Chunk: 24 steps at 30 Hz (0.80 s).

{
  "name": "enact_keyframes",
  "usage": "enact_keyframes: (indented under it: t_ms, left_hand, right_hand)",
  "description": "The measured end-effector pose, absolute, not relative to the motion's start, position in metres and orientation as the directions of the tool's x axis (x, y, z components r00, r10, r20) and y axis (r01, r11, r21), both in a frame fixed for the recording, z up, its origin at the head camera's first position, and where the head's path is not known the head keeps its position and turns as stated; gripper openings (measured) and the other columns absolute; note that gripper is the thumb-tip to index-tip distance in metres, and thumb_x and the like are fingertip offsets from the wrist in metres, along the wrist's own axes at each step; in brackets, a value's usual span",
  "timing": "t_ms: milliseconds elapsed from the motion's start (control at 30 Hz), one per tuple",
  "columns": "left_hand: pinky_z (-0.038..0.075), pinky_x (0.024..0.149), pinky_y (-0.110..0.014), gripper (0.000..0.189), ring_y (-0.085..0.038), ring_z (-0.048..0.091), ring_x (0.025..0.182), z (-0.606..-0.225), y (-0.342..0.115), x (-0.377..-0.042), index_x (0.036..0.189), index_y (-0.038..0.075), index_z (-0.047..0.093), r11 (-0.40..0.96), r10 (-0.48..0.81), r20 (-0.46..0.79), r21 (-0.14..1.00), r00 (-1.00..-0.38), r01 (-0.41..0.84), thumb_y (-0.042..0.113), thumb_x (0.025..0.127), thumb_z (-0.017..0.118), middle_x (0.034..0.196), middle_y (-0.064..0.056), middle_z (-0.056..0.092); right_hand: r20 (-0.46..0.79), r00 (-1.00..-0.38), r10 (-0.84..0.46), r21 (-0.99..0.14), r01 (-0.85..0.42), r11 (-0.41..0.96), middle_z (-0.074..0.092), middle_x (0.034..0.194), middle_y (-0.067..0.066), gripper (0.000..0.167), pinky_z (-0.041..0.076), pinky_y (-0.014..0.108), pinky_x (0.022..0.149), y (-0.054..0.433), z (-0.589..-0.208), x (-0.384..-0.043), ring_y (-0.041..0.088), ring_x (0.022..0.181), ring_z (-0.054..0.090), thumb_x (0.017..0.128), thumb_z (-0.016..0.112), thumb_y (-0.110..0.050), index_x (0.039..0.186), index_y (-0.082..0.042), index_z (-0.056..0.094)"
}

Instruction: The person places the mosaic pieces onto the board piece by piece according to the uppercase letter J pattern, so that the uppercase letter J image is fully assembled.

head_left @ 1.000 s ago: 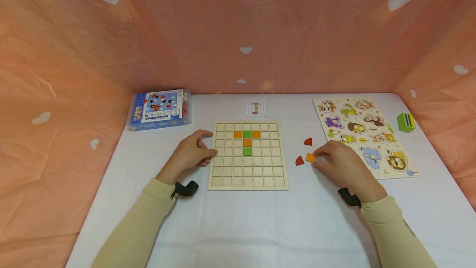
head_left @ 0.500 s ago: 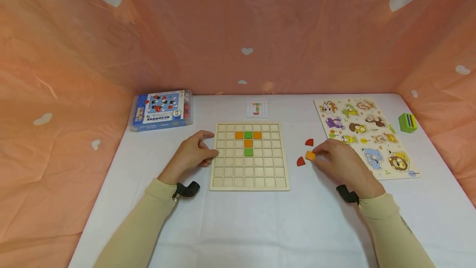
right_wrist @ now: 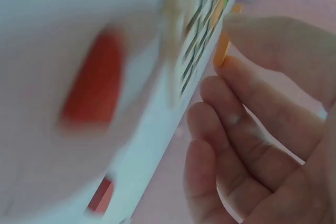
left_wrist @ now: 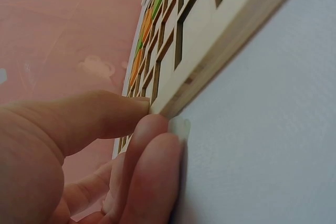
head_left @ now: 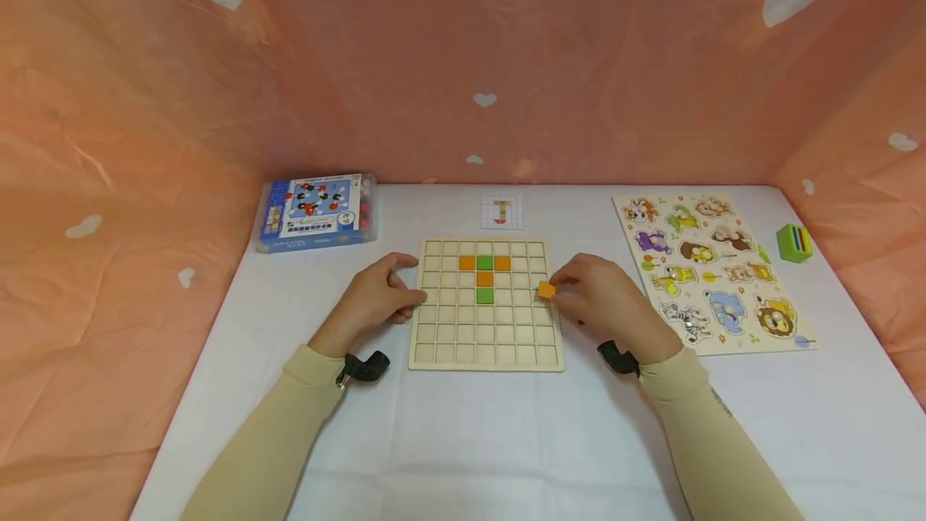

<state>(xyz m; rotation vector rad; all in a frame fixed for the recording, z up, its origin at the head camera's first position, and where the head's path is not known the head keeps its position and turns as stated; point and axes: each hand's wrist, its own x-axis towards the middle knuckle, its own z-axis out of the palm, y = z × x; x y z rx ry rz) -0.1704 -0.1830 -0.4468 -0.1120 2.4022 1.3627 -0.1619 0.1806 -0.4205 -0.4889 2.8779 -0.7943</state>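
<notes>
My right hand pinches an orange square tile between thumb and forefinger, over the right edge of a wooden grid board. The same tile shows edge-on in the right wrist view. My left hand holds the board's left edge; in the left wrist view the thumb lies on the rim and curled fingertips touch its side. Green and orange tiles sit in the board as a T, with a green tile lowest. Two red quarter-circle pieces lie on the table, mostly hidden by my right hand in the head view.
Behind the board lies a small pattern card. A boxed molecule set stands back left. At right are an animal puzzle board and a green block with coloured strips. Pink cloth walls the table.
My right hand has picked up the orange tile from beside the red pieces and carried it left to the board's right edge. My left hand stays on the board.
</notes>
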Motion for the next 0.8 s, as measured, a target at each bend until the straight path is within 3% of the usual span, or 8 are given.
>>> enact_keyframes:
  t_ms: [400, 800]
  left_hand:
    - [0.061, 0.063, -0.026, 0.066, -0.015, 0.069, 0.066, -0.447, -0.182, -0.171, 0.153, 0.014, 0.054, 0.527, 0.123, -0.356, 0.814, -0.926, -0.243, 0.018, 0.094, 0.084, 0.086, -0.008, 0.069]
    - [0.062, 0.064, -0.027, 0.065, -0.015, 0.069, 0.067, -0.444, -0.182, -0.170, 0.152, 0.016, 0.055, 0.543, 0.103, -0.370, 0.799, -0.923, -0.259, 0.019, 0.094, 0.084, 0.088, -0.009, 0.068]
  right_hand:
    - [0.008, -0.868, -0.496, -0.498, -0.434, 0.751, 0.076, 0.109, 0.003, 0.019, 0.059, 0.045, 0.101, 0.120, -0.425, -0.161, 0.024, 0.109, 0.068, 0.092, 0.081, -0.017, 0.109, -0.008, 0.083]
    - [0.027, -0.838, -0.544, -0.449, -0.497, 0.743, 0.070, 0.096, -0.005, 0.011, 0.055, 0.029, 0.082, 0.103, -0.431, -0.154, 0.013, 0.094, 0.060, 0.090, 0.081, -0.014, 0.102, -0.013, 0.083]
